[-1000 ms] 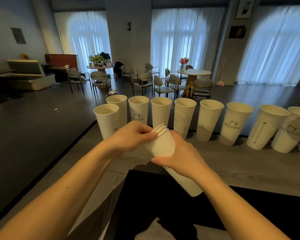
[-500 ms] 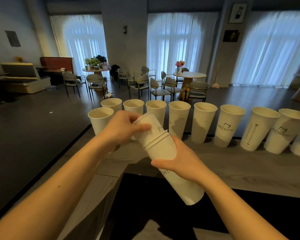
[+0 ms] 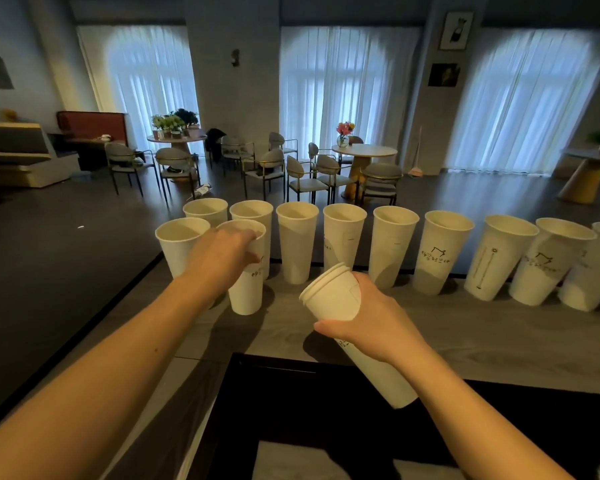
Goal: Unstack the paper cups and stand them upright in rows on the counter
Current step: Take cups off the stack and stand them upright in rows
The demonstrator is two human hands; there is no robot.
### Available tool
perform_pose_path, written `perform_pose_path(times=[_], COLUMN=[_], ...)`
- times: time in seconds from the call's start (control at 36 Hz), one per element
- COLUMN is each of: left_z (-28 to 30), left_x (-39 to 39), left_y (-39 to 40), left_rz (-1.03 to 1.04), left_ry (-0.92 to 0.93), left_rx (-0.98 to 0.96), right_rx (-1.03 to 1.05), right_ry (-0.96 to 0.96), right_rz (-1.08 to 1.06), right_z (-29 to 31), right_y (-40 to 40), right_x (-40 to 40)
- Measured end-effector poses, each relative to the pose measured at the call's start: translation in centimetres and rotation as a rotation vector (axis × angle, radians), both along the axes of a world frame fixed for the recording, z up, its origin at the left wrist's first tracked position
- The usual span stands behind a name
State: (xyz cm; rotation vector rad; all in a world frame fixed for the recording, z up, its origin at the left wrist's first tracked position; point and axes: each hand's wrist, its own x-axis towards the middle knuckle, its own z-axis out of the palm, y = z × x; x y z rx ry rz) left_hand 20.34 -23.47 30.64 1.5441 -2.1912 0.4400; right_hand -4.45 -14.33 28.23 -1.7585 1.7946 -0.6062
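Note:
My left hand grips a single white paper cup near its rim; the cup stands upright on the grey counter, just right of another front-row cup. My right hand holds the tilted stack of nested cups, its open rims pointing up and to the left. Behind them a back row of several upright white cups runs along the counter's far edge to the right.
A dark recessed surface lies below the counter near me, with a pale cloth or sheet at the bottom. Beyond the counter, café tables and chairs stand in front of curtained windows.
My left hand pulled the top cup off the stack and carried it forward and left down to the counter. My right hand lowered the remaining stack slightly to the right.

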Motion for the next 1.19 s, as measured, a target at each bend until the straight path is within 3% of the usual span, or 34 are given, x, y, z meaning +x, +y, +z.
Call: perform_pose_path(times=[0.14, 0.22, 0.28, 0.33, 0.39, 0.42, 0.61, 0.78, 0.83, 0.89, 1.0, 1.06, 1.19], left_z=[0.7, 1.8, 2.6, 3.4, 3.5, 3.5, 3.8, 4.3, 4.7, 4.7, 3.1, 2.2, 1.5], left_x=[0.2, -1.7, -3.9, -5.6, -6.5, -6.7, -7.7, -7.3, -7.0, -7.2, -8.7, -9.2, -9.1], left_y=[0.0, 2.3, 4.6, 6.1, 6.7, 6.9, 7.5, 7.0, 6.4, 5.5, 4.2, 3.4, 1.9], left_rz=[0.029, -0.058, -0.199, -0.355, -0.459, -0.481, -0.473, -0.276, -0.215, -0.166, -0.136, -0.131, -0.069], left_ry=[0.039, 0.260, 0.471, 0.599, 0.563, 0.518, 0.550, 0.718, 0.657, 0.479, 0.085, -0.081, -0.124], left_rx=[-0.032, -0.145, 0.093, 0.536, 0.830, 0.881, 0.810, 0.460, 0.259, 0.186, 0.182, 0.148, 0.159], right_rx=[-0.039, -0.063, -0.072, -0.082, -0.090, -0.093, -0.136, -0.154, -0.089, -0.090, -0.267, -0.243, -0.154], right_ry=[-0.023, -0.049, -0.065, -0.073, -0.084, -0.086, 0.015, 0.158, 0.185, 0.153, -0.183, -0.371, -0.626], right_rz=[-0.005, 0.004, 0.021, 0.035, 0.037, 0.042, 0.104, 0.116, 0.078, 0.008, -0.097, -0.097, -0.038], right_z=[0.3, 0.5, 0.5, 0.6, 0.6, 0.7, 0.9, 0.6, 0.5, 0.3, -0.4, -0.9, -2.6], right_y=[0.4, 0.6, 0.7, 0.9, 1.0, 1.1, 1.5, 1.5, 1.2, 0.7, -1.0, -1.9, -3.7], right_x=[-0.5, -0.8, -0.8, -0.7, -0.6, -0.5, -1.5, -4.8, -6.7, -7.9, -7.8, -6.9, -5.4])
